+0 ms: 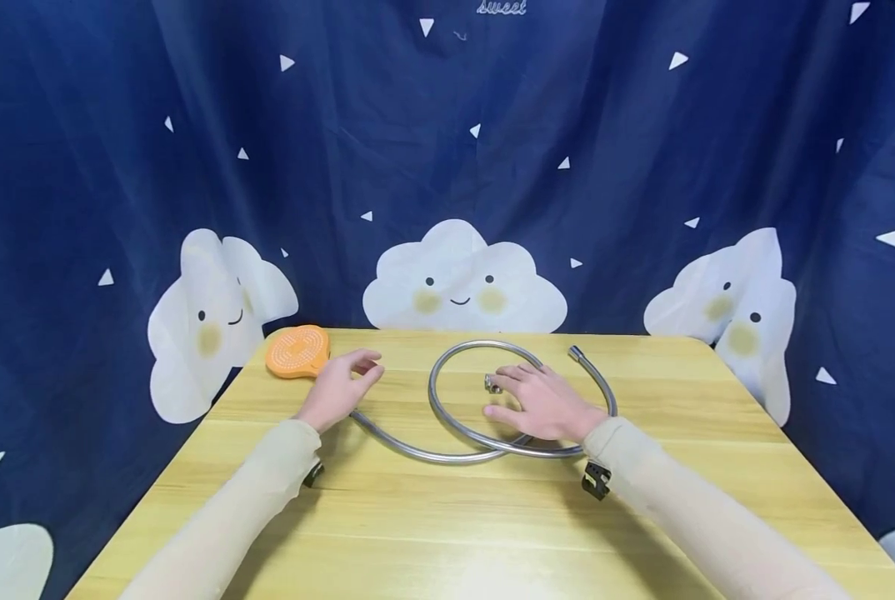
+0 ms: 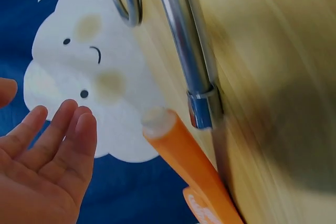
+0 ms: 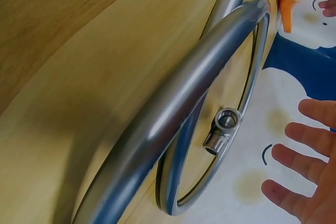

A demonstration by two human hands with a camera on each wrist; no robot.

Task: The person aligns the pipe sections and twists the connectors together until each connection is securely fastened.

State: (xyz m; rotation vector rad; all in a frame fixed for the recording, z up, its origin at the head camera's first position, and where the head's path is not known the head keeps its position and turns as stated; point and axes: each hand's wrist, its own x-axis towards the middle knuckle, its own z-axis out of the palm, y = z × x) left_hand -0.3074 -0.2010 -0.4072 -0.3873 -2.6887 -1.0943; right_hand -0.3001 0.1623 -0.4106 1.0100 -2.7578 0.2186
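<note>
An orange shower head lies at the table's far left, its handle end lying apart from the metal hose end. The silver shower hose runs from there into a large loop toward the right. Over the gap between handle and hose hovers my left hand, fingers loosely bent and holding nothing. My right hand is spread above the loop with nothing in its grasp. Inside the loop, near the right fingertips, sits a small chrome pipe fitting with a round threaded opening.
The hose's other end points toward the back on the right. Everything lies on a light wooden table. Behind it hangs a dark blue curtain with white clouds and triangles, close to the table's far edge.
</note>
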